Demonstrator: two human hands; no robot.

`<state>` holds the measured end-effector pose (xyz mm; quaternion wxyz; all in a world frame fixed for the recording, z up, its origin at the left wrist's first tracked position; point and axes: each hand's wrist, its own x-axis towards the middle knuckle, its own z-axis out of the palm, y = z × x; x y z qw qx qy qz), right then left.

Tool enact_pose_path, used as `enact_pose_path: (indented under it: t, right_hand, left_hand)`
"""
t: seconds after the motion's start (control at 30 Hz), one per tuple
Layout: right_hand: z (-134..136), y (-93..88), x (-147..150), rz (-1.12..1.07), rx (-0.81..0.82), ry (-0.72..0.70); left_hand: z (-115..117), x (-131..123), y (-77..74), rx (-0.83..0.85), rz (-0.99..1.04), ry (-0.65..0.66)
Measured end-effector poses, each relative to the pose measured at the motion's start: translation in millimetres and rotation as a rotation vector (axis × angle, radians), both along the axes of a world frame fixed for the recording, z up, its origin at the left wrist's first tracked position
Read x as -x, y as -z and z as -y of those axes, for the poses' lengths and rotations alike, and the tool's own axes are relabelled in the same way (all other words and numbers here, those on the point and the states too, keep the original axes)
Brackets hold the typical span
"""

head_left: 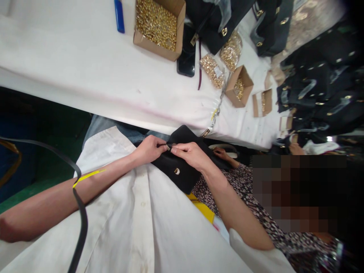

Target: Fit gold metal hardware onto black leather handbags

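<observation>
A black bag (pixel 186 176) lies tilted across my lap, against my white shirt. A small gold-coloured metal fitting (pixel 176 171) sits on its face. My left hand (pixel 150 149) is closed, thumb and fingers pinching at the bag's upper part. From the other side my right hand (pixel 192 153) pinches the same spot, its fingertips almost meeting those of the left. Between them shows a small dark piece with a metallic glint, too small to make out. A gold-coloured clasp (pixel 205 132) shows near the bag's far end, by the table edge.
On the white-covered table (pixel 85 68) stand a cardboard box (pixel 179 34) of gold-coloured fittings, smaller boxes (pixel 247 85), filled plastic bags (pixel 212 70), a phone (pixel 186 60) and a blue object (pixel 120 17). More black bags (pixel 273 30) lie beyond. A co-worker's patterned sleeve (pixel 244 185) is close on the right.
</observation>
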<state>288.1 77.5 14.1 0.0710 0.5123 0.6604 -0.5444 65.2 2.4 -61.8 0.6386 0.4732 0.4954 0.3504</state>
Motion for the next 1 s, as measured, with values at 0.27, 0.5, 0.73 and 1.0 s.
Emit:
enact_pose_path:
  t: [0.27,0.5,0.73,1.0]
  right_hand:
    - [11.4,8.6,-0.8,-0.004,-0.056,0.032]
    - [28.9,7.6,17.3,0.078,-0.349,-0.026]
    - [31.0,15.5,18.6,0.154,-0.442,-0.105]
    - [30.0,14.2,21.3,0.146,-0.473,-0.116]
  left_hand:
    - [1.1,-6.0,7.6,0.036,-0.040,-0.041]
    - [1.6,-3.3,3.6,0.020,-0.058,-0.048]
    - [2.0,-1.7,3.7,0.018,-0.044,-0.046]
    - [2.5,-4.0,-6.0,0.166,-0.060,-0.081]
